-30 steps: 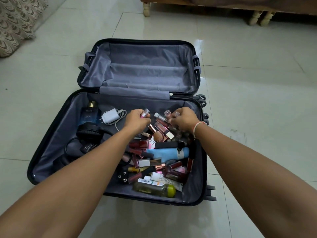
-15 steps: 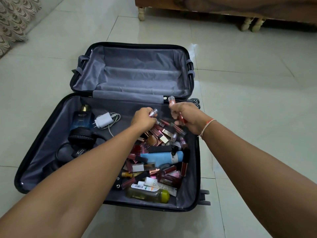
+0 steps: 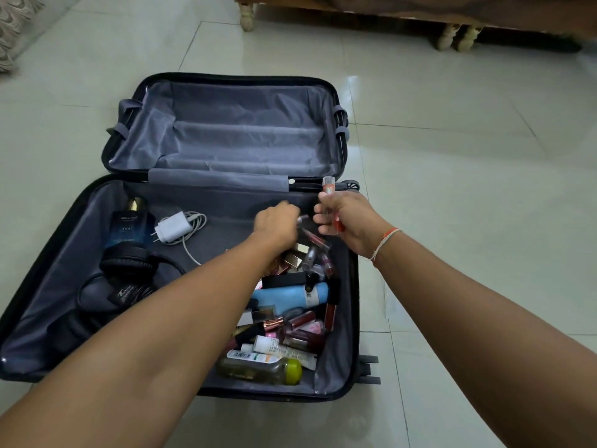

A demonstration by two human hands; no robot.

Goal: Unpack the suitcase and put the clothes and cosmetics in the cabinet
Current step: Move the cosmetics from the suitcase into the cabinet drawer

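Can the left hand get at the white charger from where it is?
Probably yes: the white charger lies uncovered on the lining, left of the left hand, nothing between them. That hand seems to hold a small tube already.

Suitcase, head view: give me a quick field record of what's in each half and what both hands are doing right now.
suitcase: open flat on the tiled floor
far half: bare grey lining, nothing visible in it
near half, left: dark blue perfume box, white charger with cable, black headphones
near half, right: pile of cosmetics, including a blue bottle and a yellow-capped bottle
left hand: over the pile, blurred; grip unclear
right hand: closed on a red lip gloss tube, raised above the pile
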